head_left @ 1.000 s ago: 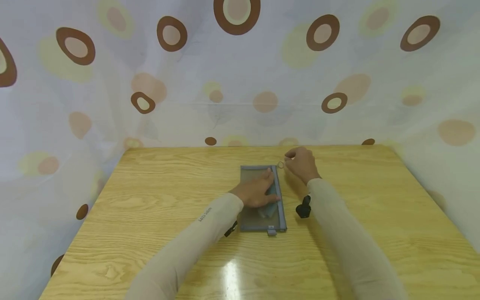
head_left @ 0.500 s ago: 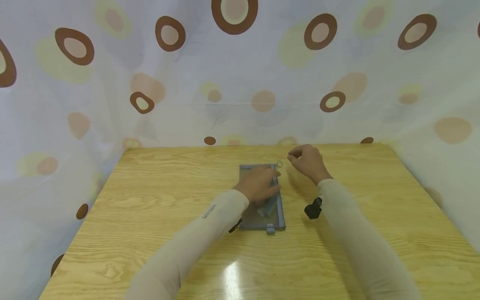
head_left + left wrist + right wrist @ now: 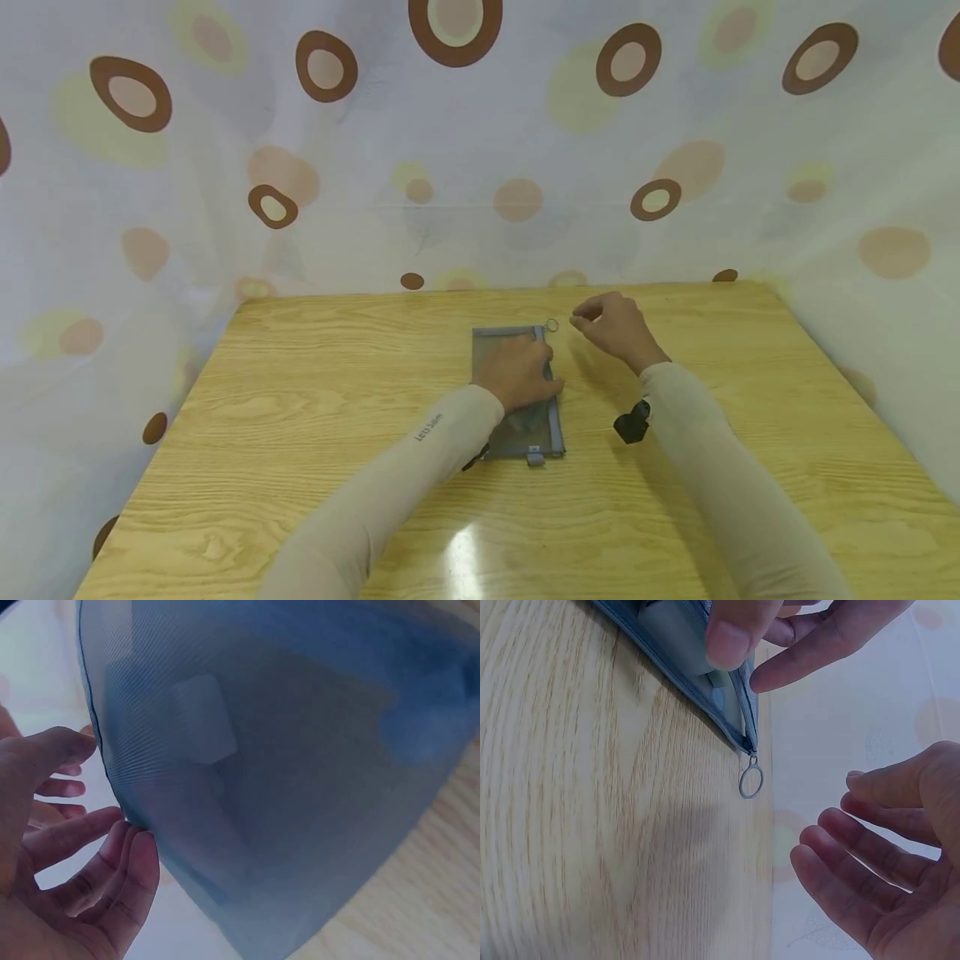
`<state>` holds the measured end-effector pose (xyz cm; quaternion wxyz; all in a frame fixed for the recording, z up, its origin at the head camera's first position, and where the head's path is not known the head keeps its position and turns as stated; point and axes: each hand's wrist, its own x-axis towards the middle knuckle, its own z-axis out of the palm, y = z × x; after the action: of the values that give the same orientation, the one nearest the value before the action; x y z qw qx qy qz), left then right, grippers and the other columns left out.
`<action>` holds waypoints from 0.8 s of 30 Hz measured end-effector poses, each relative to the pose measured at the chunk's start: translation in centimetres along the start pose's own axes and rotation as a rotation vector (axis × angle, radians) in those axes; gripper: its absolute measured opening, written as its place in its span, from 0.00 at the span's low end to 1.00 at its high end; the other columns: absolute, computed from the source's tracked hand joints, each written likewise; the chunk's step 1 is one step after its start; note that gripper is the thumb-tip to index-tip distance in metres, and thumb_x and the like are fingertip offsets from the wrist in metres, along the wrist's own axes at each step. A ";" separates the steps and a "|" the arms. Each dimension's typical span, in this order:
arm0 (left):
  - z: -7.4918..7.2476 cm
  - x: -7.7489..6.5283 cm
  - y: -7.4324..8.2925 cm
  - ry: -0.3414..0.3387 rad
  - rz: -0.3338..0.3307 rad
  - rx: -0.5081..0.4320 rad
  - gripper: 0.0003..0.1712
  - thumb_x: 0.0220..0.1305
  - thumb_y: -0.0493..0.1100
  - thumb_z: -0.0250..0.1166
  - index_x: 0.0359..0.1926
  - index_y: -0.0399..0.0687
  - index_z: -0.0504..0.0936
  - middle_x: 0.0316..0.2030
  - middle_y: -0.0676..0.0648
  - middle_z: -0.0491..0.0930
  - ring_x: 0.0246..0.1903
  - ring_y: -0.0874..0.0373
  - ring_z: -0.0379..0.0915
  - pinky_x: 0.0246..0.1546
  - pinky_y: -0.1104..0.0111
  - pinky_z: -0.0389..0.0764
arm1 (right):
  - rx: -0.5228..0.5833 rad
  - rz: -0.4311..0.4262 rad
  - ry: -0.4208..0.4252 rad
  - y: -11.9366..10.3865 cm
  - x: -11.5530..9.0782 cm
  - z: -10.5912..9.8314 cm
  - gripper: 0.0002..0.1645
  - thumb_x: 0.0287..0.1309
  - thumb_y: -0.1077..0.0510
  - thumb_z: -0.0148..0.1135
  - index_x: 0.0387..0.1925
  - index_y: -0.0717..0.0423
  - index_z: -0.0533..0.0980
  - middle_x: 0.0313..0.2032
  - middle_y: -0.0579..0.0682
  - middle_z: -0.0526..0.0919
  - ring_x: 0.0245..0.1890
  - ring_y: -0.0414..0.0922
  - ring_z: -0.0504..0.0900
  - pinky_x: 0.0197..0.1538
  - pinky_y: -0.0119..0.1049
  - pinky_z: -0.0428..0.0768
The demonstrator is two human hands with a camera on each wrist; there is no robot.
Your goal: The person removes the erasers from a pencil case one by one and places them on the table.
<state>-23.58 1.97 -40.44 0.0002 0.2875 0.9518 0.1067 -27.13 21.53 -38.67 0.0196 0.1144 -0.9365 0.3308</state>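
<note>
- Two hands were in view, a left hand [image 3: 517, 372] and a right hand [image 3: 617, 327], each coming out of one long pale sleeve.
- One grey-blue mesh pouch [image 3: 300, 780] lay on one wooden table [image 3: 360, 383], with one metal ring [image 3: 742, 780] at its far zipped corner and one small tab [image 3: 535, 459] at its near end.
- One dark wrist device [image 3: 632, 423] sat below the right wrist; a second dark device [image 3: 475, 459] showed below the left one.
- The pouch was under the left hand, whose thumb and fingers pinched its edge along the zip strip [image 3: 555, 427]; near the ring, the two sides of the mouth stood parted.
- The right hand's fingers were loosely bent and held nothing; they were just beside the ring, with a gap between, beyond the pouch's zipped side.
- Inside the pouch was a pale, flat-sided item [image 3: 675, 634]; mesh and the left hand covered much of it, so how many pieces there were could not be told.
- The left hand hid the middle of the pouch from the head camera, and the left device was mostly behind the sleeve.
- Lettering on the left sleeve was too small to read surely.
- A spotted sheet [image 3: 465, 125] behind the table ran out of frame.
</note>
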 end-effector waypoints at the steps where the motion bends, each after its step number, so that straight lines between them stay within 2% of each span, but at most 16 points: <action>1: 0.1 0.0 0.0 0.009 0.001 0.006 0.25 0.65 0.59 0.68 0.54 0.48 0.86 0.46 0.50 0.86 0.44 0.58 0.82 0.43 0.70 0.83 | -0.001 -0.001 -0.003 0.0 -0.1 0.0 0.17 0.71 0.58 0.60 0.52 0.67 0.83 0.47 0.63 0.86 0.47 0.61 0.83 0.53 0.61 0.79; 7: 0.5 -0.1 0.1 0.059 0.019 0.044 0.20 0.63 0.59 0.70 0.42 0.47 0.87 0.31 0.53 0.83 0.28 0.64 0.75 0.27 0.74 0.78 | -0.009 -0.015 -0.024 0.1 -0.4 0.0 0.17 0.71 0.58 0.60 0.51 0.67 0.83 0.46 0.63 0.86 0.47 0.61 0.84 0.53 0.62 0.79; 11: 0.5 -0.1 0.1 0.078 0.020 0.031 0.17 0.62 0.57 0.71 0.30 0.50 0.81 0.22 0.56 0.75 0.21 0.65 0.68 0.19 0.76 0.72 | -0.012 -0.009 -0.030 0.3 -0.5 0.2 0.16 0.71 0.59 0.60 0.50 0.67 0.84 0.45 0.63 0.87 0.46 0.61 0.84 0.52 0.61 0.79; 15: 0.4 -0.1 0.2 0.079 0.011 0.003 0.19 0.61 0.54 0.73 0.24 0.51 0.75 0.18 0.56 0.70 0.17 0.65 0.64 0.16 0.76 0.68 | -0.010 0.004 -0.038 0.4 -0.7 0.1 0.16 0.71 0.59 0.60 0.49 0.67 0.84 0.45 0.63 0.86 0.47 0.61 0.84 0.52 0.61 0.79; 20: 0.0 -0.3 0.1 0.082 -0.002 -0.037 0.17 0.61 0.53 0.72 0.24 0.50 0.77 0.17 0.56 0.71 0.16 0.66 0.64 0.17 0.75 0.67 | -0.015 -0.008 -0.034 0.3 -0.9 0.1 0.15 0.71 0.60 0.60 0.49 0.68 0.84 0.45 0.63 0.87 0.47 0.61 0.83 0.53 0.61 0.79; 22: -0.1 -0.4 -0.1 0.078 -0.006 -0.087 0.13 0.62 0.51 0.72 0.29 0.48 0.83 0.19 0.55 0.75 0.17 0.65 0.68 0.19 0.74 0.71 | -0.010 -0.005 -0.037 0.3 -0.9 0.1 0.15 0.71 0.59 0.60 0.49 0.68 0.84 0.45 0.63 0.87 0.47 0.61 0.83 0.53 0.61 0.79; 24: -0.1 -0.5 -0.5 0.078 -0.011 -0.147 0.11 0.63 0.50 0.71 0.37 0.46 0.86 0.26 0.54 0.82 0.22 0.64 0.75 0.25 0.74 0.76 | -0.004 0.001 -0.041 0.2 -1.0 0.1 0.15 0.70 0.59 0.61 0.49 0.67 0.84 0.45 0.62 0.87 0.48 0.61 0.83 0.53 0.61 0.79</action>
<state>-23.41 1.28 -40.44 -0.0153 0.2770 0.9423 0.1873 -26.25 21.82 -39.01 0.0003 0.1209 -0.9375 0.3264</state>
